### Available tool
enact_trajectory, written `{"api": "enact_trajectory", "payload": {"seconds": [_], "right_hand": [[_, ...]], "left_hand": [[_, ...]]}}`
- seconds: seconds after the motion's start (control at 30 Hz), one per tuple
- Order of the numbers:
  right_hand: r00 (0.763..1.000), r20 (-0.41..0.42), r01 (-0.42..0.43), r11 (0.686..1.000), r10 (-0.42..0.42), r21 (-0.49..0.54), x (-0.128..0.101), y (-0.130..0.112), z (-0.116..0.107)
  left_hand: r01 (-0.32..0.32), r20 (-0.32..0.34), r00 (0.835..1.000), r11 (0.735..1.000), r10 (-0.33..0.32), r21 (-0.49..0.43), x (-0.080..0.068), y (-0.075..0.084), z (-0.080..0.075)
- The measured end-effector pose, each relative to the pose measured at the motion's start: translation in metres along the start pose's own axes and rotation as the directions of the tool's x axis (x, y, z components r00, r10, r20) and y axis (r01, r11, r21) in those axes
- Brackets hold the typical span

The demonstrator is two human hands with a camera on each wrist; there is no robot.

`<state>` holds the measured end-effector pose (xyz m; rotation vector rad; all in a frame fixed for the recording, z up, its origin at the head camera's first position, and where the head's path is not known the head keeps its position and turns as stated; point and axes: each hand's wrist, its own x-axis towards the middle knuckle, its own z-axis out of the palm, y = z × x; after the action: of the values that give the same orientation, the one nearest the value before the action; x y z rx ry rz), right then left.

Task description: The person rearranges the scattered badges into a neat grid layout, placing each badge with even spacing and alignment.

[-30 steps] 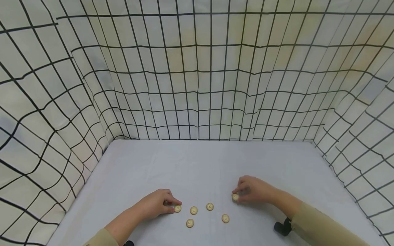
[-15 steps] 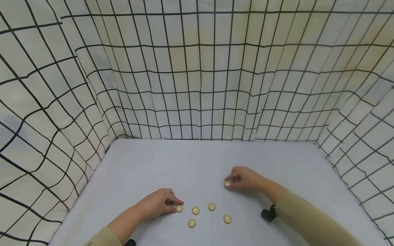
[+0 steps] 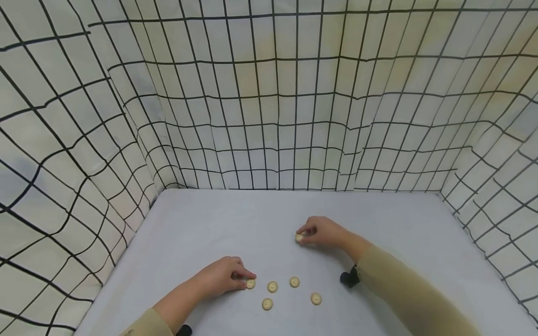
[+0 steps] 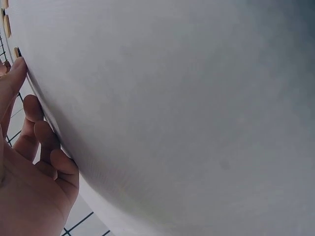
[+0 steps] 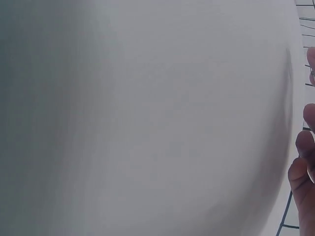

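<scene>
Head view: left grip (image 3: 227,276), right grip (image 3: 327,232) each pinching 1 pale button (image 3: 251,283), marks unreadable.

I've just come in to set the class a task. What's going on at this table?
A person is handling small pale buttons with both hands. The left hand pinches one button between thumb and forefinger, at the left end of the group. The right hand pinches another button farther out across the white table. Four loose buttons lie between the hands and nearer the person, apart from one another.
</scene>
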<state>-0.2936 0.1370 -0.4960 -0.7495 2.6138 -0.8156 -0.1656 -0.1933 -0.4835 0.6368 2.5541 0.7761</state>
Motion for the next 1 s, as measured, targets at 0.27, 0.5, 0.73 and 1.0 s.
{"api": "enact_trajectory", "payload": {"seconds": [0.27,0.5,0.73,1.0], "right_hand": [[0.998,-0.004,-0.07,0.997,0.07,0.022,0.028,-0.013,0.004],[0.995,-0.009,-0.098,0.995,0.098,0.024,0.046,-0.021,0.006],[0.993,-0.02,-0.112,0.994,0.112,0.007,0.058,-0.023,0.009],[0.989,-0.017,-0.148,0.989,0.148,-0.008,0.069,-0.03,0.01]], "left_hand": [[0.016,0.002,1.0,1.0,-0.016,-0.012,-0.001,0.0,-0.002],[0.021,0.009,1.0,1.0,-0.02,-0.02,-0.001,0.004,-0.003],[0.03,0.01,0.999,1.0,-0.03,0.005,0.002,0.004,-0.002],[0.043,0.004,0.999,0.999,-0.043,-0.001,0.0,0.002,-0.001]]}}
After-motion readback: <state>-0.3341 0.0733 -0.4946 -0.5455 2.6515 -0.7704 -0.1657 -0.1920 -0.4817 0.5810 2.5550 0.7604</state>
